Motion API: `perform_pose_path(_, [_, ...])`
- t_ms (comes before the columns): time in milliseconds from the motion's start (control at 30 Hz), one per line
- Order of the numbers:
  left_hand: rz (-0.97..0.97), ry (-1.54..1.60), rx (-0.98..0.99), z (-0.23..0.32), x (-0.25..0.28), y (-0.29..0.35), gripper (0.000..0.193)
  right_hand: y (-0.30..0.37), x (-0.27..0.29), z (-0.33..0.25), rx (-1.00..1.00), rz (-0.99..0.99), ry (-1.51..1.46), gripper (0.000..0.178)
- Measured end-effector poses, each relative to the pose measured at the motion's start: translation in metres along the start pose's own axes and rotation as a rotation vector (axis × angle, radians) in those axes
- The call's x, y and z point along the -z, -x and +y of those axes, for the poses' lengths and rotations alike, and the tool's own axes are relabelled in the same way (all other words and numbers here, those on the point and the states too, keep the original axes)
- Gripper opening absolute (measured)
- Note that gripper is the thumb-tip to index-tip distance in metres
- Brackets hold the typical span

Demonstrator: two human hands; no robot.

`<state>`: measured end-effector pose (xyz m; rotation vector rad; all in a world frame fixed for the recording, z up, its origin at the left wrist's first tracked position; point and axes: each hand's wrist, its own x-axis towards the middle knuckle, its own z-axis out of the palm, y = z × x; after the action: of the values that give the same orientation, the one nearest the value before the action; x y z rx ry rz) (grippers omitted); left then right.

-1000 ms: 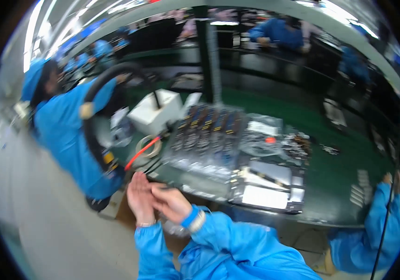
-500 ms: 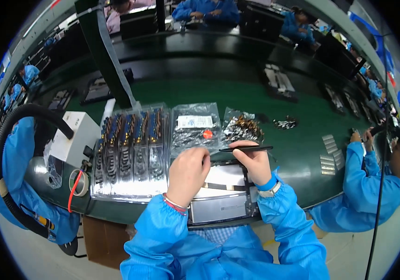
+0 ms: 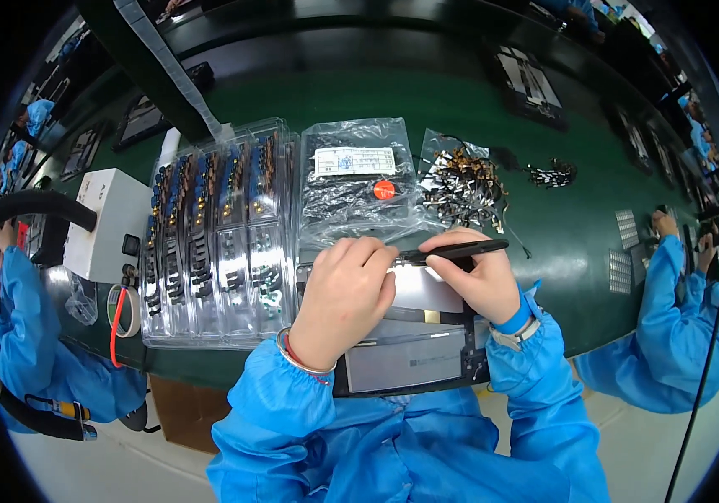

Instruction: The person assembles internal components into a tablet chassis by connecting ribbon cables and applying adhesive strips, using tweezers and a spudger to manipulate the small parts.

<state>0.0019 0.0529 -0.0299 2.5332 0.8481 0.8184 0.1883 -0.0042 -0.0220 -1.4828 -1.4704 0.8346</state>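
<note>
An opened flat electronic device (image 3: 483,369) with a black frame lies in front of me. A silver plate (image 3: 431,289) and a grey battery-like panel (image 3: 406,360) show inside it. Curled over the device's far edge, my left hand (image 3: 344,298) has its fingers pressed together; whatever they pinch is hidden. My right hand (image 3: 485,281) grips a slim black tool, tweezers by its shape (image 3: 468,249), held nearly level. Its narrow end points left and meets the fingertips of my left hand at the far edge.
Clear plastic trays (image 3: 213,251) of small parts stand left, beside a white box (image 3: 108,226) with a black hose and a tape roll (image 3: 125,310). Beyond the device lie a plastic bag (image 3: 355,197) and a pile of small cables (image 3: 464,189). Co-workers sit on both sides.
My left hand has moved to the tool's narrow end at the device's far edge, its fingers now bent over it. The right hand still holds the tweezers. The whole view has shifted.
</note>
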Motion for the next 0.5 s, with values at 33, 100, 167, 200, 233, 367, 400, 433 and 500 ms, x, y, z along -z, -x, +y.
perform_pose_path(33, [0.006, -0.017, -0.011, -0.0004, -0.0006, 0.0008, 0.023, 0.0009, 0.0003, -0.0004, 0.013, -0.020, 0.010, 0.017])
perform_pose_path(100, [0.006, -0.030, -0.022, 0.0006, -0.0004, 0.0020, 0.024, 0.0015, -0.0013, -0.0015, 0.011, -0.017, 0.014, 0.017])
perform_pose_path(167, [-0.037, -0.010, -0.011, 0.0032, 0.0034, 0.0009, 0.028, 0.0008, -0.0015, -0.0017, 0.014, -0.015, 0.018, 0.017])
perform_pose_path(200, [-0.041, -0.008, -0.011, 0.0035, 0.0037, 0.0009, 0.028, 0.0010, -0.0013, -0.0014, 0.021, -0.027, 0.024, 0.018])
perform_pose_path(233, [-0.059, -0.026, -0.023, 0.0037, 0.0046, 0.0008, 0.029, 0.0008, -0.0007, -0.0019, 0.030, -0.039, 0.030, 0.018])
perform_pose_path(367, [-0.096, -0.076, -0.042, 0.0026, 0.0063, -0.0001, 0.031, 0.0016, 0.0007, -0.0030, 0.020, -0.038, 0.017, 0.018])
perform_pose_path(400, [-0.099, -0.076, -0.042, 0.0023, 0.0047, 0.0008, 0.031, 0.0024, 0.0018, 0.0002, 0.048, -0.008, 0.018, 0.018])
perform_pose_path(433, [-0.057, -0.098, -0.046, 0.0011, 0.0019, 0.0012, 0.031, 0.0021, 0.0029, 0.0029, 0.080, 0.021, 0.018, 0.018])
perform_pose_path(500, [-0.016, -0.122, -0.049, 0.0006, 0.0000, 0.0012, 0.032, 0.0026, 0.0029, 0.0034, 0.086, 0.023, 0.020, 0.018])
